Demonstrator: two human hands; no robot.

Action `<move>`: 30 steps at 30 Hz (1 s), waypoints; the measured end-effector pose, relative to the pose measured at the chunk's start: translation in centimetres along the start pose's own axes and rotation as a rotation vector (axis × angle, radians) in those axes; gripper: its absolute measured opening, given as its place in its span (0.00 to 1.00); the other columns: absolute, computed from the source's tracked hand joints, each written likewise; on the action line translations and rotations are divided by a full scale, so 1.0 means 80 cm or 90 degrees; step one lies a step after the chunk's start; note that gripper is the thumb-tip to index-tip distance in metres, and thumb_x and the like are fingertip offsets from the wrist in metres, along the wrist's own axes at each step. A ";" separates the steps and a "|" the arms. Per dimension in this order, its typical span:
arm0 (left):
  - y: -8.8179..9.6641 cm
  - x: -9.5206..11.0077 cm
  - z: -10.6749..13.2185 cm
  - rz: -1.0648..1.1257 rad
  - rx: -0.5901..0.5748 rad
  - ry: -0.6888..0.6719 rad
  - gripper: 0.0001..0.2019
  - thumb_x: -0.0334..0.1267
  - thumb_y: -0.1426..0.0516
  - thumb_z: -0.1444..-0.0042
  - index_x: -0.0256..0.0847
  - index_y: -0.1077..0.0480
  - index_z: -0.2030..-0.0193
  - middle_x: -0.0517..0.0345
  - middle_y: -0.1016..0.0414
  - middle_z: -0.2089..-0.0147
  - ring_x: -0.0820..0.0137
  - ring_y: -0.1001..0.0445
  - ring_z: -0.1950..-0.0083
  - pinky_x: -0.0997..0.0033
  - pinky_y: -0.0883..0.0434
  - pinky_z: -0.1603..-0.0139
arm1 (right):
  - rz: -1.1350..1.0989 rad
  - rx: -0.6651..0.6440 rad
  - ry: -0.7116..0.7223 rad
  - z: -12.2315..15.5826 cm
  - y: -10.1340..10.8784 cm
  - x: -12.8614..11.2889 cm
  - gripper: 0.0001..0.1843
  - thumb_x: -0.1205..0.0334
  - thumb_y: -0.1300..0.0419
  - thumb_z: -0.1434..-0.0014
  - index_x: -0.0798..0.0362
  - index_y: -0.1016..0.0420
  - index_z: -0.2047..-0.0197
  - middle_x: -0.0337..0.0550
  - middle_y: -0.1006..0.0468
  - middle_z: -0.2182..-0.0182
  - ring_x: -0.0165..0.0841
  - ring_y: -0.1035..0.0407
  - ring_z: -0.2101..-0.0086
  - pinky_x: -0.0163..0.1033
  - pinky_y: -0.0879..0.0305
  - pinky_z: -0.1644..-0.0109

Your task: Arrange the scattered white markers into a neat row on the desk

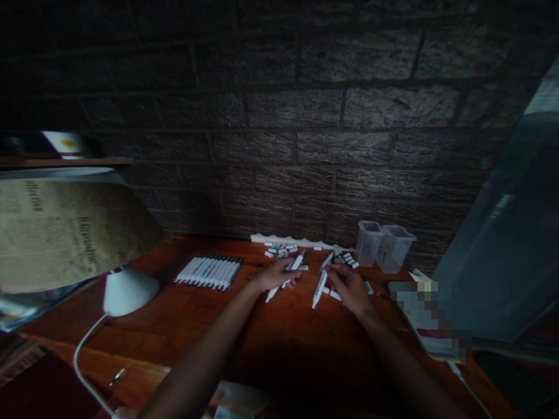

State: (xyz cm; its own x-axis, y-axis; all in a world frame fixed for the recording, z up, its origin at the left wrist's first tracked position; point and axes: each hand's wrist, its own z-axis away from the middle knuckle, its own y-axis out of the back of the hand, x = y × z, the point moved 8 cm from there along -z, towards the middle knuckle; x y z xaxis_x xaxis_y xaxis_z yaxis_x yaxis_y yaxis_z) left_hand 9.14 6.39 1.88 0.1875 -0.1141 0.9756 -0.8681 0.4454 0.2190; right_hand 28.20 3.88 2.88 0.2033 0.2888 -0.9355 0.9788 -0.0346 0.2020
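Note:
Both my hands reach over a dark wooden desk [271, 343] toward a scatter of white markers. My left hand [275, 274] curls round one or two white markers [292, 269] that stick out past its fingers. My right hand [349, 285] lies closed on the desk beside another white marker [319, 288], fingers touching or pinching it; the grip is hard to read in the dim light. Loose markers and small caps [279, 250] lie just beyond the hands. A neat row of several white markers [209, 272] lies to the left.
Two clear plastic cups [384, 247] stand at the back right by the brick wall [305, 116]. A white desk lamp [126, 291] with its cable sits at the left, under a newspaper-covered shape [65, 233]. Papers [428, 326] lie at the right edge.

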 end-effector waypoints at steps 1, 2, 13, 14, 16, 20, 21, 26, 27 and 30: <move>0.012 -0.004 0.002 -0.044 0.013 0.018 0.20 0.47 0.37 0.50 0.34 0.31 0.57 0.57 0.27 0.67 0.72 0.27 0.70 0.70 0.26 0.68 | 0.015 -0.022 -0.006 0.002 -0.004 0.000 0.22 0.41 0.42 0.45 0.54 0.24 0.64 0.42 0.22 0.72 0.35 0.27 0.72 0.38 0.29 0.67; 0.024 -0.009 0.005 -0.104 0.026 0.044 0.17 0.45 0.39 0.48 0.34 0.31 0.56 0.58 0.27 0.68 0.72 0.27 0.71 0.71 0.27 0.70 | 0.029 -0.047 -0.012 0.004 -0.010 0.001 0.22 0.42 0.42 0.44 0.54 0.24 0.65 0.41 0.22 0.73 0.34 0.26 0.73 0.38 0.29 0.68; 0.067 -0.011 0.018 -0.589 0.109 0.082 0.12 0.39 0.42 0.48 0.40 0.25 0.58 0.55 0.21 0.57 0.65 0.26 0.57 0.73 0.34 0.59 | 0.028 -0.121 -0.120 0.023 -0.045 0.018 0.20 0.52 0.41 0.45 0.55 0.25 0.53 0.46 0.17 0.66 0.38 0.22 0.72 0.37 0.28 0.75; 0.072 -0.010 0.021 -0.593 0.119 0.086 0.14 0.40 0.41 0.48 0.40 0.25 0.55 0.54 0.22 0.56 0.65 0.26 0.57 0.73 0.34 0.60 | 0.050 -0.124 -0.118 0.023 -0.043 0.017 0.21 0.52 0.42 0.45 0.55 0.25 0.52 0.45 0.17 0.69 0.38 0.22 0.73 0.38 0.28 0.75; 0.088 -0.009 0.029 -0.603 0.140 0.105 0.17 0.44 0.39 0.50 0.39 0.26 0.55 0.53 0.22 0.56 0.64 0.26 0.58 0.72 0.34 0.62 | 0.102 -0.125 -0.095 0.022 -0.039 0.012 0.22 0.50 0.42 0.44 0.55 0.24 0.53 0.43 0.18 0.74 0.37 0.24 0.75 0.39 0.29 0.72; 0.104 -0.013 0.040 -0.586 0.112 0.160 0.17 0.47 0.37 0.56 0.40 0.25 0.61 0.58 0.22 0.64 0.67 0.26 0.65 0.74 0.37 0.69 | 0.205 -0.144 0.023 0.021 -0.038 -0.005 0.19 0.48 0.45 0.42 0.53 0.20 0.62 0.41 0.20 0.74 0.33 0.27 0.77 0.39 0.33 0.69; 0.101 -0.013 0.039 -0.581 0.093 0.160 0.15 0.47 0.37 0.55 0.41 0.25 0.63 0.60 0.22 0.66 0.68 0.27 0.66 0.75 0.38 0.70 | 0.231 -0.145 0.052 0.021 -0.039 -0.009 0.19 0.48 0.46 0.42 0.53 0.20 0.64 0.40 0.21 0.75 0.33 0.29 0.77 0.38 0.35 0.69; 0.064 -0.005 0.030 -0.595 0.036 0.149 0.09 0.43 0.40 0.53 0.40 0.24 0.69 0.60 0.24 0.71 0.69 0.29 0.69 0.74 0.39 0.70 | 0.295 -0.109 0.091 0.017 -0.035 -0.009 0.15 0.60 0.47 0.45 0.52 0.21 0.60 0.34 0.31 0.82 0.30 0.35 0.78 0.35 0.42 0.72; 0.058 -0.004 0.030 -0.595 0.023 0.153 0.08 0.42 0.40 0.54 0.40 0.24 0.71 0.61 0.25 0.73 0.70 0.30 0.71 0.74 0.40 0.71 | 0.295 -0.106 0.089 0.016 -0.034 -0.007 0.15 0.62 0.48 0.46 0.52 0.22 0.60 0.34 0.32 0.82 0.30 0.36 0.78 0.35 0.42 0.71; 0.050 0.000 0.040 -0.596 -0.019 0.184 0.11 0.45 0.38 0.56 0.40 0.24 0.72 0.61 0.26 0.75 0.71 0.31 0.73 0.74 0.41 0.74 | 0.285 -0.106 0.091 0.014 -0.032 -0.002 0.15 0.62 0.47 0.47 0.51 0.23 0.59 0.34 0.30 0.80 0.30 0.34 0.77 0.35 0.39 0.69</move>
State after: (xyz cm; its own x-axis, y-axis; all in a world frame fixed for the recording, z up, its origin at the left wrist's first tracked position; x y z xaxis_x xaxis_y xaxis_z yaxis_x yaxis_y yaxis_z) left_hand 4.22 5.30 2.73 0.9035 -0.2123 0.3724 -0.2997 0.3082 0.9028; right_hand 25.71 2.87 2.23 0.5857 0.4093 -0.6996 0.7763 -0.0349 0.6294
